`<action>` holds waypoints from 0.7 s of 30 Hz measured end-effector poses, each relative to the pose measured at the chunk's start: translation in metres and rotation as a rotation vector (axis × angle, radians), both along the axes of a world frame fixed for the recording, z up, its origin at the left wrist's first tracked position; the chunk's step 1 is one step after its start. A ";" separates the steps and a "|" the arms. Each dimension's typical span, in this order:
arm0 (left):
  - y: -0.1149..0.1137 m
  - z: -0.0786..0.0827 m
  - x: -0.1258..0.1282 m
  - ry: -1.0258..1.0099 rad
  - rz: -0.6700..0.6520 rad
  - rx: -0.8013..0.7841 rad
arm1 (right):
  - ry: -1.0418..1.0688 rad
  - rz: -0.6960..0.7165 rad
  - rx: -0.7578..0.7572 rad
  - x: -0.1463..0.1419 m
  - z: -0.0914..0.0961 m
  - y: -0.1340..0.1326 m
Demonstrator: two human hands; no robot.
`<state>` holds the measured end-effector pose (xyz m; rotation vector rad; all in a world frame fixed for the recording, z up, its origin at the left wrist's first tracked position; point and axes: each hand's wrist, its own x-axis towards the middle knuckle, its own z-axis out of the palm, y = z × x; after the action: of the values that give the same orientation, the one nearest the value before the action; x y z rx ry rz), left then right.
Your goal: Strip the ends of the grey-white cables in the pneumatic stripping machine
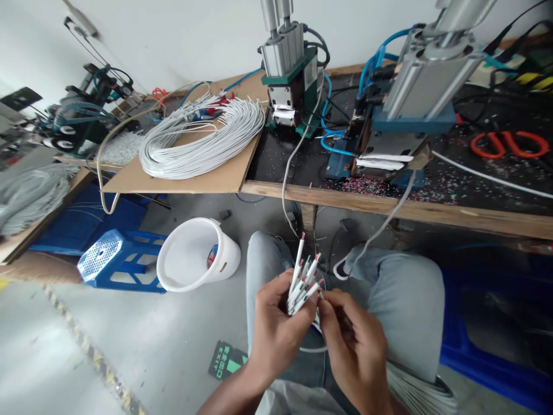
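My left hand (pixel 279 323) is wrapped round a bundle of white cables (pixel 301 288), whose ends point up and away from me. Coloured inner wires, some red and some dark, show at the cable tips. Close on the right of the bundle, my right hand (pixel 352 340) has thumb and forefinger pinched together at the end of one cable. The fingertips cover most of that end. Both hands are above my lap, and more white cables (pixel 421 392) lie beside my right thigh.
A wooden-edged bench (pixel 389 210) holds two pneumatic presses (pixel 285 75), orange-handled scissors (pixel 510 145) and a coil of white cable (pixel 203 144) on cardboard. Below stand a white bucket (pixel 228 253) and a blue stool (pixel 116 259). A grey cord (pixel 389 216) hangs down from the right press.
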<state>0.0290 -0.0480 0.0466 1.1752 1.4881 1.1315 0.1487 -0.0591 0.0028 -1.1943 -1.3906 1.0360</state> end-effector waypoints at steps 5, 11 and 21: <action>0.000 0.001 0.002 0.011 0.007 -0.026 | 0.378 0.125 -0.397 -0.004 -0.008 -0.004; 0.005 0.002 0.001 -0.018 -0.012 -0.043 | 0.890 0.417 -0.665 0.001 -0.006 0.014; 0.010 0.000 0.001 -0.011 0.012 -0.063 | 0.692 0.491 -0.531 0.009 -0.017 0.027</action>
<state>0.0301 -0.0383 0.0465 1.1162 1.5133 1.0898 0.1575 -0.0321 -0.0146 -0.7123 -0.8763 2.0286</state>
